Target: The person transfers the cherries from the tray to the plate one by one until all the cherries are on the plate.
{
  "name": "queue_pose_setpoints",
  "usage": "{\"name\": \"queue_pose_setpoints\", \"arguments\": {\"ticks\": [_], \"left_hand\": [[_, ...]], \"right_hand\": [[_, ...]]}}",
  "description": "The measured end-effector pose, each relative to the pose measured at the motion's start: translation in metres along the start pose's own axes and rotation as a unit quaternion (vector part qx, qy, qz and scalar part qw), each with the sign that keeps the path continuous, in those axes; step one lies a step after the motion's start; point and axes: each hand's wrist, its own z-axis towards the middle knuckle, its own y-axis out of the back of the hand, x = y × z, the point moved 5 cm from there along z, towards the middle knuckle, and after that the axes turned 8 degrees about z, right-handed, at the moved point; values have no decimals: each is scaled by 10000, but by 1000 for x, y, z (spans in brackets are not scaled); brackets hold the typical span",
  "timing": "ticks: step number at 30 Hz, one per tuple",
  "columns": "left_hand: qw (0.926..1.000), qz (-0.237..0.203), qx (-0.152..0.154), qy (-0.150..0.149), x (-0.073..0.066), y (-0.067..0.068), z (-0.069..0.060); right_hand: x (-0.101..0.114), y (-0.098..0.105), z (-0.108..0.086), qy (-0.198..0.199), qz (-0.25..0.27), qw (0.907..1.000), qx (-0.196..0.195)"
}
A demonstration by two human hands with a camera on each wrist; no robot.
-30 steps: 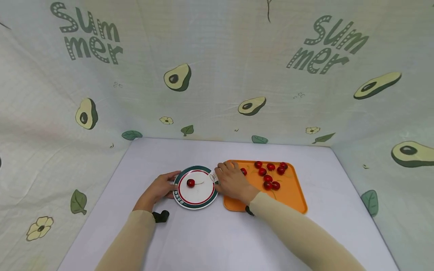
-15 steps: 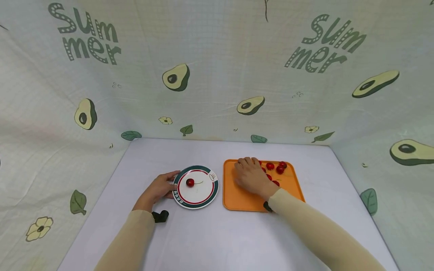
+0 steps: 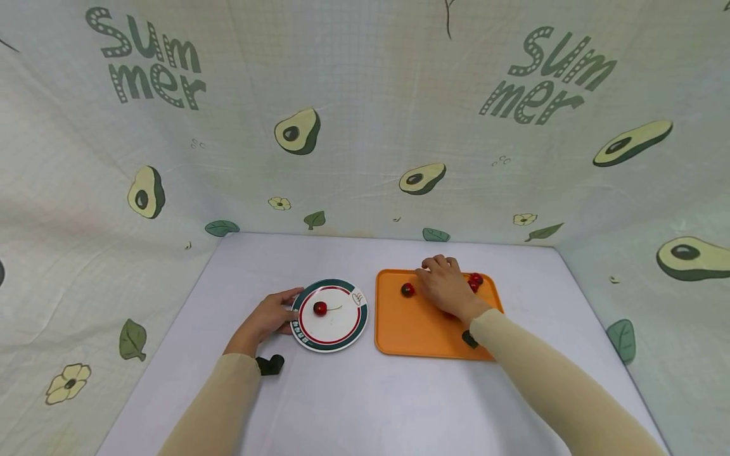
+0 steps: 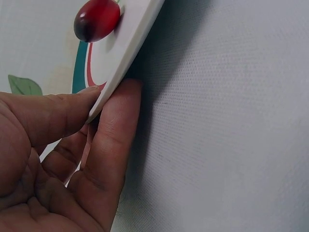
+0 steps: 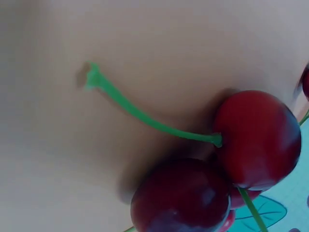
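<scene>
Left hand (image 3: 272, 316): from my remote post I see its thumb and fingers pinching the left rim of the white plate (image 3: 336, 330), whose border is banded in green and red. In the left wrist view, the thumb lies on the upper face and a finger against the underside. On this plate, to the right of those fingers and apart from them, I find a single cherry (image 3: 320, 308), its thin stem pointing right.

Right hand (image 3: 447, 285): it is placed over the far part of the orange tray (image 3: 407, 332), back upward, fingers bent. I cannot tell whether it grips a cherry, as the hand itself hides the spot. A lone cherry (image 3: 407, 290) sits on the tray just left of this hand; two more cherries (image 3: 476, 278) show just to its right, near the far right corner. My right wrist view is largely occupied by dark red cherries (image 5: 258, 140) crowded together, with green stems.

Plate and tray lie side by side, apart, on the white table (image 3: 331, 399).
</scene>
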Motion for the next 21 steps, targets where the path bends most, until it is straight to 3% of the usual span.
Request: {"name": "queue_pose_setpoints", "arguments": {"ticks": [21], "left_hand": [[10000,-43,-10,30,0,1,-1]], "right_hand": [[-4,-13,6,237,-62,9997,-51]]}}
